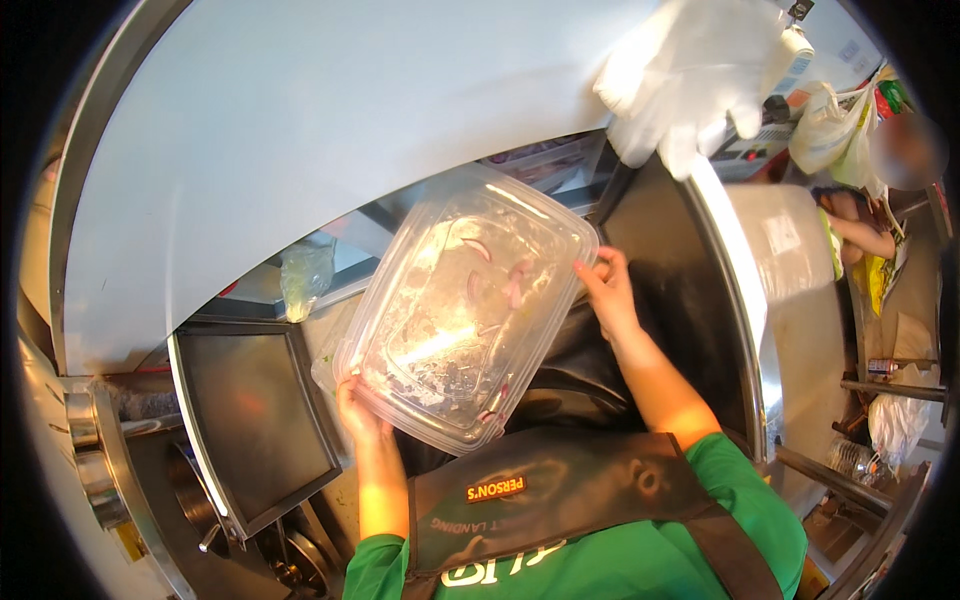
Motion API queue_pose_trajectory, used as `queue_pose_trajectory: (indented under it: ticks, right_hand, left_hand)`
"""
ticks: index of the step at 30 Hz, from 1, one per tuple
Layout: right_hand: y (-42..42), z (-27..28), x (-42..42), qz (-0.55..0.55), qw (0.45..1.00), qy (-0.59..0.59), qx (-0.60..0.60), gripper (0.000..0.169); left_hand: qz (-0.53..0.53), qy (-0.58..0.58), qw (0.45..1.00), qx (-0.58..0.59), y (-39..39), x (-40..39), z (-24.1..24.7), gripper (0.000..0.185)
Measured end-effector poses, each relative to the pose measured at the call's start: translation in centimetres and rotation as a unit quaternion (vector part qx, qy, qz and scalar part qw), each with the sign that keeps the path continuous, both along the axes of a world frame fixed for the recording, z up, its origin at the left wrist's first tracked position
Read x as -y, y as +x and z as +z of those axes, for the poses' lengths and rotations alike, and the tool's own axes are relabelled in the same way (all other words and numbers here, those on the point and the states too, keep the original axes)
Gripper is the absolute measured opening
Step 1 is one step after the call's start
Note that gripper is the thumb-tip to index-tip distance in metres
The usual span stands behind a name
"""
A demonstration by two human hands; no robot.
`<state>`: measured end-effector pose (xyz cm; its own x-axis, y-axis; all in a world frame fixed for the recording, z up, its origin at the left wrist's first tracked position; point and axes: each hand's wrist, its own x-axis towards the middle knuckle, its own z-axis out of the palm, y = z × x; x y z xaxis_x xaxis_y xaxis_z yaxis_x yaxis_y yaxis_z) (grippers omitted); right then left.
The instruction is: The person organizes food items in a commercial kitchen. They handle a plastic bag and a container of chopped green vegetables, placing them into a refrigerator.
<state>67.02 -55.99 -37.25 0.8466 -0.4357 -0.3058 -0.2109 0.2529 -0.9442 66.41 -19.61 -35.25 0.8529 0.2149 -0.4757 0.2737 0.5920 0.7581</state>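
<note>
A clear plastic food container [465, 300] with a rounded rim is held tilted in front of the dark apron. Several slices of red onion [477, 249] show in or on it; whether a lid covers it I cannot tell. My left hand [364, 409] grips its lower left corner. My right hand [611, 289] holds its right edge, thumb on the rim. Beyond the container is an opened under-counter fridge, where a plastic bag with green vegetables [306, 277] lies at the left and another clear tub [551, 161] with purplish contents sits at the back.
Open fridge doors stand at the left [244, 420] and right [667, 270]. A pale worktop [337, 97] spans the top. White gloves [682, 82] hang upper right. At the far right are a large translucent bin [776, 232], plastic bags [829, 135] and another person's arm [862, 236].
</note>
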Motion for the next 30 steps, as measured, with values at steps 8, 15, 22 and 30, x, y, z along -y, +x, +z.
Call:
queue_pose_trajectory:
  ticks: [8, 15, 22, 30]
  right_hand:
    - [-0.9, -0.4, 0.4, 0.041, 0.946, 0.308, -0.086, 0.027]
    - [-1.0, -0.3, 1.8, 0.077, 0.930, 0.330, -0.144, 0.034]
    - [-0.5, 0.3, 1.8, 0.051, 0.907, 0.365, -0.203, 0.054]
    - [-1.0, -0.2, 2.9, 0.065, 0.909, 0.385, -0.143, 0.060]
  left_hand:
    - [-0.173, 0.354, 0.880, 0.265, -0.2, 1.8, 2.9, 0.089]
    - [-0.299, 0.763, 0.350, 0.454, 0.0, -0.2, 4.9, 0.043]
    - [-0.283, 0.635, 0.562, 0.448, 2.9, 3.5, 7.6, 0.013]
    - [-0.266, 0.609, 0.619, 0.420, 1.7, 3.6, 5.0, 0.013]
